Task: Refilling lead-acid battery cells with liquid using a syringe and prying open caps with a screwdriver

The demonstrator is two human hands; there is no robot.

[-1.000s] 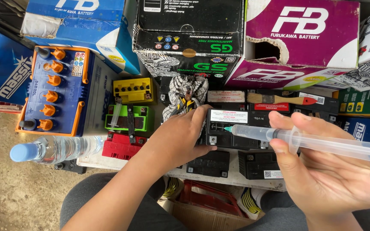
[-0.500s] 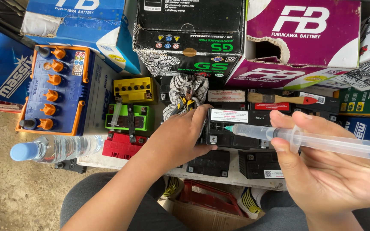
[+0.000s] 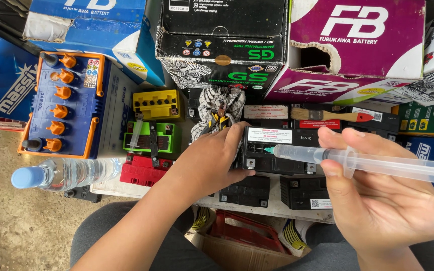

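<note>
The right hand (image 3: 377, 200) has its grip closed around a clear plastic syringe (image 3: 357, 163), its green tip just over the top of a small black battery (image 3: 277, 150). The left hand (image 3: 212, 160) grips that battery's left edge, fingers curled over its top — steadying it on the table (image 3: 277, 198). Behind the battery lie a checked rag (image 3: 212, 108) and a paintbrush (image 3: 330, 115). To the left sit green (image 3: 151, 136), yellow (image 3: 156, 104) and red (image 3: 144, 170) batteries, a large blue battery with orange caps (image 3: 66, 105) and a water bottle (image 3: 66, 173) lying on its side — cardboard boxes (image 3: 357, 45) stand behind.
</note>
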